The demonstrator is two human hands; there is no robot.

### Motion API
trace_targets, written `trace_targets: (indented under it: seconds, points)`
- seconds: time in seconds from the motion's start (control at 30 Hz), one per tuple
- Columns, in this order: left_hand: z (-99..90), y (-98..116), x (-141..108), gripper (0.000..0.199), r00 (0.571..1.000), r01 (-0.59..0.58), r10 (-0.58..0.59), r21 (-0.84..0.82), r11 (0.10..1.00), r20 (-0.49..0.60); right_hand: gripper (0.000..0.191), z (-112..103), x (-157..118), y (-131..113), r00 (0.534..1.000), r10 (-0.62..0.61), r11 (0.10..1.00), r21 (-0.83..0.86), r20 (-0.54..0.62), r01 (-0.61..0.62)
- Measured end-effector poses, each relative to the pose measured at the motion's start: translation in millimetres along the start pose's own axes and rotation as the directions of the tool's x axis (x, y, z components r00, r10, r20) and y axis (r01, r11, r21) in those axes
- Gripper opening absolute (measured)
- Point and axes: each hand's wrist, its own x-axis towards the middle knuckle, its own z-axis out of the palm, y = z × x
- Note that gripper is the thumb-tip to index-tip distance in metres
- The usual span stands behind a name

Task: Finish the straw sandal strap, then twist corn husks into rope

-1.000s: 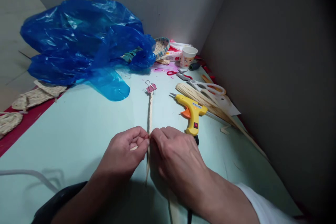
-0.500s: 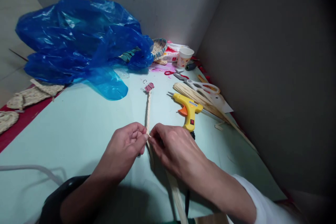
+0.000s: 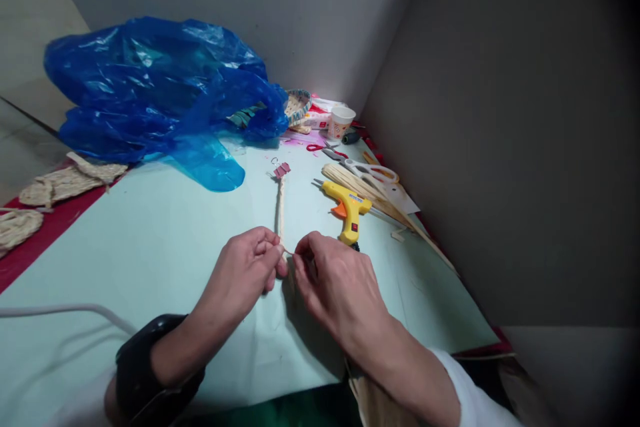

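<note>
A narrow pale braid (image 3: 281, 207) runs from a pink binder clip (image 3: 282, 171) on the table down to my hands. My left hand (image 3: 253, 260) pinches the near end of the braid between thumb and fingers. Just to the right, my right hand (image 3: 330, 273) is closed, its fingertips pinching a thin strand that stretches across from the left fingertips. Loose strands below the braid are mostly hidden by the hands. A yellow glue gun (image 3: 347, 210) lies beyond my right hand.
A big blue plastic bag (image 3: 165, 87) fills the back left. At the back right are a paper cup (image 3: 341, 122), white-handled scissors (image 3: 377, 171) and a bundle of pale strips (image 3: 370, 190). Woven pieces (image 3: 75, 181) lie at the left edge. A white cable (image 3: 65, 310) crosses the left front.
My right hand has drawn slightly away from my left, so a short strand now shows between them. The camera view has shifted, showing the table's front edge.
</note>
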Motion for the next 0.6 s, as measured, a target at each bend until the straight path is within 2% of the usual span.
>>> trace_targets:
  seconds: [0.13,0.3,0.47,0.6]
  points:
    - [-0.2,0.6,-1.4,0.011,0.998,-0.049,0.049,0.014,0.999,-0.045,0.013,14.6,-7.7,-12.2,0.971,-0.148,0.983,-0.140,-0.190,0.122]
    - [-3.7,-3.2,-0.6,0.008,0.999,-0.001,-0.002,-0.104,0.995,-0.033,0.016,35.5,-9.6,-24.5,0.899,-0.237,0.952,-0.271,-0.369,0.139]
    - [-6.4,-6.8,-0.9,0.010,0.998,0.051,-0.042,-0.246,0.968,0.041,0.022,41.1,-8.9,-29.7,0.852,-0.280,0.925,-0.361,-0.443,0.116]
    - [-8.2,-5.5,-0.9,0.012,0.996,0.088,-0.079,-0.251,0.964,0.049,0.017,39.3,-14.7,-30.1,0.863,-0.247,0.943,-0.314,-0.441,0.109]
